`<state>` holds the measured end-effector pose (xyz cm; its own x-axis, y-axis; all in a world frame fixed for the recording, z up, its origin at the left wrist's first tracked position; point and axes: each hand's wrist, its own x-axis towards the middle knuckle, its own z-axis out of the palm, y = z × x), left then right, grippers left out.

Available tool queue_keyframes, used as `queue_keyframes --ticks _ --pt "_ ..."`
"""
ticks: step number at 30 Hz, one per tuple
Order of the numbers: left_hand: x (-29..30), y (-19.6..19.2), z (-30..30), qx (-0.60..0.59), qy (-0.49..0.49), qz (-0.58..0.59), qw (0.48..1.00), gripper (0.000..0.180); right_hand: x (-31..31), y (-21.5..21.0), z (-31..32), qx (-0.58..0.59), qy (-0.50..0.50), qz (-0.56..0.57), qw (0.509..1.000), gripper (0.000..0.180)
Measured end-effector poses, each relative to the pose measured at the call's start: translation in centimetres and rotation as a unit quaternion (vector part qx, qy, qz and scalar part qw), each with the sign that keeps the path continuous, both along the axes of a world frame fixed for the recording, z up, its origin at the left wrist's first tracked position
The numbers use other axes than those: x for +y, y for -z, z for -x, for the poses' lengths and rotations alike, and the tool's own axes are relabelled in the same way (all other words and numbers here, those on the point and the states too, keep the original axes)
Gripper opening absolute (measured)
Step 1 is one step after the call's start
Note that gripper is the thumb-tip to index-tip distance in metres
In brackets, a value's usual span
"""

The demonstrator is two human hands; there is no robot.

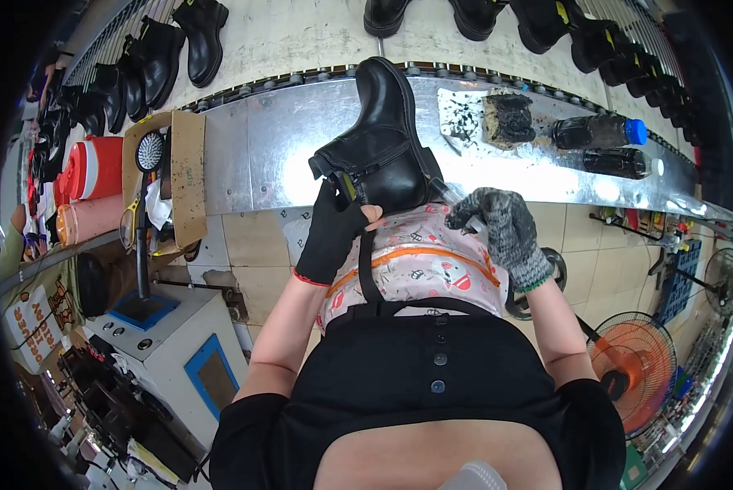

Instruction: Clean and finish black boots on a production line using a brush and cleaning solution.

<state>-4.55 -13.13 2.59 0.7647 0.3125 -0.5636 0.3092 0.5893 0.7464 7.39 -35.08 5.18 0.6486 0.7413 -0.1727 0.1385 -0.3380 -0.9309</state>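
On lap, glossy black leather boot

A plain black glove with a thin red edge at the wrist is worn on the left hand. A knitted glove speckled grey and black, finished with a green-trimmed cuff, is worn on the right hand. Both forearms are left uncovered, and short black sleeves are seen at the upper arms. A black garment closed by a row of dark buttons is worn under a pale patterned apron edged in orange and crossed by a black strap.
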Motion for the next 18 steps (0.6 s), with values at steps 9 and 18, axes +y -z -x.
queue_keyframes --ticks 9,18 --pt "-0.2 -0.2 -1.2 -0.026 -0.037 0.106 0.993 0.057 -1.4 -1.4 1.6 -0.168 0.002 0.054 0.984 0.040" --pt "0.1 -0.6 -2.0 -0.064 -0.026 0.134 0.988 0.046 -1.8 -1.8 1.7 -0.142 0.018 0.010 0.990 0.011"
